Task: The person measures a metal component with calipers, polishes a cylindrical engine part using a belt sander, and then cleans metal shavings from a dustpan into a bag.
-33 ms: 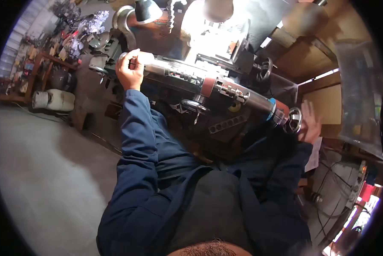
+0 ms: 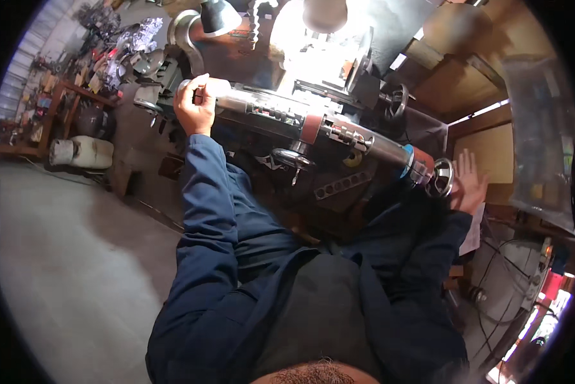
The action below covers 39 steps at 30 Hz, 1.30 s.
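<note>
My left hand (image 2: 194,102) is closed on the bright left end of a long metal machine (image 2: 380,152) with exposed shafts and fittings; exactly what the fingertips grip is unclear. My right hand (image 2: 468,179) is open, fingers spread, beside a chrome handwheel (image 2: 442,185) at the machine's right end, close to a blue band (image 2: 406,163). A second chrome handwheel (image 2: 289,158) with a handle hangs below the middle of the machine. Strong light washes out the fixture (image 2: 316,57) behind it.
Black lamp (image 2: 218,18) hangs above. A cluttered wooden shelf (image 2: 57,109) and white canister (image 2: 86,152) are at left, above concrete floor (image 2: 57,256). Wooden panels (image 2: 479,153), a plastic sheet (image 2: 534,141) and cables (image 2: 499,256) are at right. A holed plate (image 2: 342,187) lies beneath the machine.
My right hand has shifted very slightly right and up beside the handwheel. My left hand looks the same.
</note>
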Each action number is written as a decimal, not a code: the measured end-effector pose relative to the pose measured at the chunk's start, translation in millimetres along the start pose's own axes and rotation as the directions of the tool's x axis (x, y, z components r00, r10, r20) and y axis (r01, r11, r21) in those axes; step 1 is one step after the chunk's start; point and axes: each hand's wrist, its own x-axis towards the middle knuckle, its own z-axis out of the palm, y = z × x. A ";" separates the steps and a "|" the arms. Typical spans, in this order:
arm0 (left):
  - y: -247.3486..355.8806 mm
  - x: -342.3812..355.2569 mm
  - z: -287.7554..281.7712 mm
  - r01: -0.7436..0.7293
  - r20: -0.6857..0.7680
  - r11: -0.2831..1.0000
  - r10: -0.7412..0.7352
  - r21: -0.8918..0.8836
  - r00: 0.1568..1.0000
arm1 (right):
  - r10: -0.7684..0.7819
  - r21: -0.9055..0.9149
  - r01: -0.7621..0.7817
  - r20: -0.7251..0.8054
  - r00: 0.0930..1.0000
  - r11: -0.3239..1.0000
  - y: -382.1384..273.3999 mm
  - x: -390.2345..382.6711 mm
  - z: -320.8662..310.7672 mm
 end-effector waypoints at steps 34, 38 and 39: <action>20.6 -140.3 -117.3 0.903 0.690 0.430 -0.655 0.005 0.308 | 0.235 -0.926 -0.256 -0.193 0.952 0.276 105.5 -169.4 -201.9; -14.8 -148.6 -117.8 0.653 0.725 0.755 -0.422 -0.050 0.544 | 0.391 -0.976 -0.217 -0.195 0.900 0.013 141.1 -178.1 -249.8; -16.9 -150.6 -114.5 0.441 0.698 0.896 -0.281 -0.056 0.658 | 0.413 -0.979 -0.204 -0.194 0.890 -0.020 148.4 -177.4 -261.9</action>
